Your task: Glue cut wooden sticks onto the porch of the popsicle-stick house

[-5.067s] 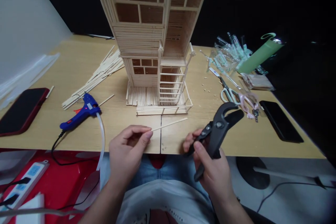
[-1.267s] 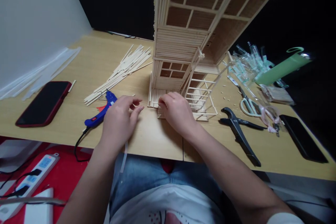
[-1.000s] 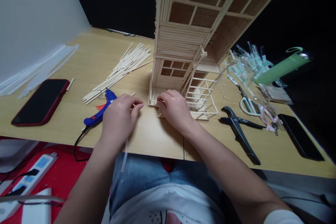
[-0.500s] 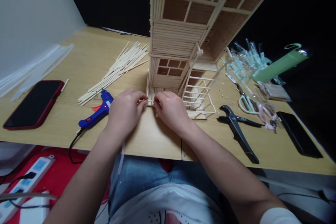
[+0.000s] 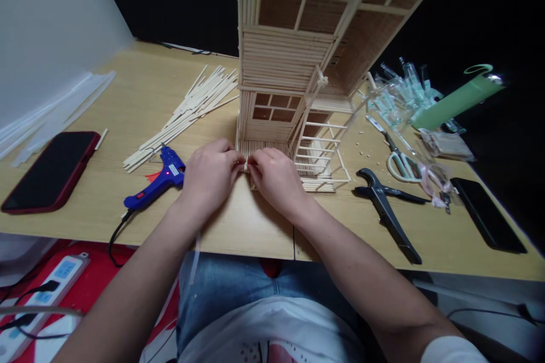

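Note:
A tall model house of thin wooden sticks point(image 5: 285, 57) stands on the table. At the front left edge of its base, my left hand point(image 5: 215, 173) and my right hand point(image 5: 275, 178) meet with fingertips almost touching. Both hands are closed in a pinch; what lies between the fingertips is too small and covered to make out. Beside my left hand rests a blue glue gun point(image 5: 155, 181) with its cord running off the table edge. A pile of loose sticks point(image 5: 191, 110) lies behind it.
On the left are a red-cased phone point(image 5: 53, 170) and clear plastic strips point(image 5: 63, 116). On the right lie black pliers point(image 5: 385, 212), scissors point(image 5: 400, 161), a dark phone point(image 5: 487, 215), a green bottle point(image 5: 460, 99) and plastic packets point(image 5: 400, 93). A power strip point(image 5: 55, 289) is below.
My left hand has moved slightly right, so its fingertips are now closer to those of my right hand. The view has shifted a little.

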